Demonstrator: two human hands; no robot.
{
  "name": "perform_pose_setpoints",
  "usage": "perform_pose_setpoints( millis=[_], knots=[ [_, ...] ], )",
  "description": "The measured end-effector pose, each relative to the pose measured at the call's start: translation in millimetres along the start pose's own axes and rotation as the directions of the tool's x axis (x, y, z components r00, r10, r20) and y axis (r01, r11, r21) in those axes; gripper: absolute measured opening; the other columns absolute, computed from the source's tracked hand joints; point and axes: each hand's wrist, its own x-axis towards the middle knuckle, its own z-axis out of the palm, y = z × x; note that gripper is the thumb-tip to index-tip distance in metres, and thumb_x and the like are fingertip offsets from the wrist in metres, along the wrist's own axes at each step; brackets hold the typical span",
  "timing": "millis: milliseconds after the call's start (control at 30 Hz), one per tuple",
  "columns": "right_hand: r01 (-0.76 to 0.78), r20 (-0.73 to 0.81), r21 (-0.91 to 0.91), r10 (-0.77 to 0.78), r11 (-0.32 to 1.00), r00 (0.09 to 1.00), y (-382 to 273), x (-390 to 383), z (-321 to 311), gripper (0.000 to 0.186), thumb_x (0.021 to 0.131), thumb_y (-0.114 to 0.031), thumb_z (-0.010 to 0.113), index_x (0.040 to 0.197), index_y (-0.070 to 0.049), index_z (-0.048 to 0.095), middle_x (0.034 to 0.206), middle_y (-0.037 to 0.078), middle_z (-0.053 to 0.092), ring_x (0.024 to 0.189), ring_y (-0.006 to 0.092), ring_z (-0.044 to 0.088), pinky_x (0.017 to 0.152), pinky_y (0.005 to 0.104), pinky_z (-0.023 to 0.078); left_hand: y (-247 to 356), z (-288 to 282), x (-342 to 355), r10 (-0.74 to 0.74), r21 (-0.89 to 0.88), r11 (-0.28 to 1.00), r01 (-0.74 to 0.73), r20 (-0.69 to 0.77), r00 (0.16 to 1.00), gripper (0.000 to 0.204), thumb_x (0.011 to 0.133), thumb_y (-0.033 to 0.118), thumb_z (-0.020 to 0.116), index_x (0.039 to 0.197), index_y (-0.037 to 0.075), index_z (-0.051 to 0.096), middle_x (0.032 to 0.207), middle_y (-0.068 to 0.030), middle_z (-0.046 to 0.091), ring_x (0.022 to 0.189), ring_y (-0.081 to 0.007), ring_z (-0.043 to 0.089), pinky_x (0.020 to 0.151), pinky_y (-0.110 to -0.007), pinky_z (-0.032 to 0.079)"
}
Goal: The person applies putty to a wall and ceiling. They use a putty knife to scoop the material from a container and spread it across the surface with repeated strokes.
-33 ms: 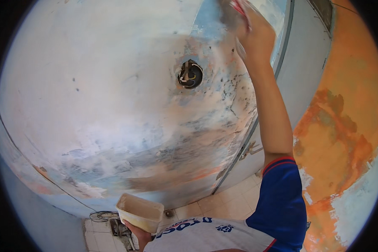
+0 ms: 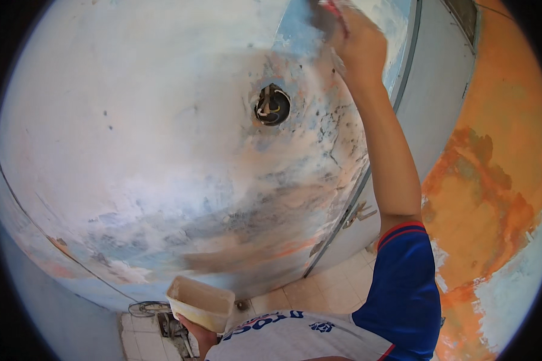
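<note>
High on the wall (image 2: 156, 120), my right hand (image 2: 361, 45) grips a putty knife (image 2: 337, 13) with a red handle. Its dark blade is blurred and lies against or close to a blue patch of the wall; contact is hard to make out. White smears mark the fingers. Low at the front, my left hand (image 2: 200, 332) is closed round the lower part of a cream rectangular tub (image 2: 200, 316), held tilted. The inside of the tub has pale residue on its walls; its bottom is partly hidden.
A round electrical box (image 2: 273, 105) with loose wires sits open in the wall. To the right stand a grey door (image 2: 430, 78) with a handle (image 2: 359, 215) and a patchy orange wall (image 2: 482, 180). Coiled cable (image 2: 147, 309) lies by the tiled floor (image 2: 337, 289).
My right hand has shifted slightly left with the putty knife. My left hand and the tub stay nearly still.
</note>
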Motion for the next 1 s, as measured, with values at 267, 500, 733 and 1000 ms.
perform_pose_setpoints(
  millis=[267,500,733,1000],
  knots=[
    [-0.026,0.233,0.112,-0.001,0.993,0.972,-67,-109,-34,0.035,0.084,0.000,0.066,0.117,-0.010,0.072,0.104,0.016,0.073,0.096,0.0304,0.072,0.086,0.0385,0.055,-1,19,-19,0.013,-0.015,1.000,-0.012,0.073,0.997,0.088,0.092,0.082,0.028,0.158,0.023,0.027,0.162,-0.0070,0.031,0.145,-0.0331,0.034,0.117,-0.051,0.032],
    [-0.175,-0.003,-0.146,0.176,0.974,0.984,29,43,-8,0.029,0.092,-0.017,0.056,0.117,-0.018,0.071,0.099,0.015,0.071,0.089,0.0376,0.067,0.075,0.0452,0.053,-8,35,-31,0.143,0.142,0.978,-0.155,0.094,0.985,0.086,0.094,0.079,0.030,0.157,0.022,0.028,0.160,-0.0071,0.034,0.143,-0.0332,0.037,0.116,-0.050,0.033],
    [0.094,-0.051,-0.197,-0.106,0.976,0.993,90,71,28,0.025,0.091,-0.020,0.060,0.114,-0.015,0.071,0.088,0.017,0.069,0.083,0.0413,0.064,0.071,0.0457,0.052,-15,89,-51,0.139,-0.041,0.990,-0.137,0.058,0.989,0.083,0.095,0.076,0.032,0.156,0.021,0.031,0.157,-0.0060,0.038,0.141,-0.0326,0.040,0.116,-0.051,0.033],
    [0.096,0.375,-0.001,-0.089,0.995,0.923,-32,-118,-28,0.043,0.086,-0.007,0.064,0.128,-0.018,0.068,0.128,0.007,0.068,0.116,0.0232,0.066,0.101,0.0433,0.050,-8,65,-51,0.142,0.052,0.988,-0.146,0.067,0.988,0.083,0.095,0.077,0.031,0.156,0.021,0.031,0.157,-0.0058,0.038,0.141,-0.0323,0.040,0.116,-0.050,0.033]
  ],
)
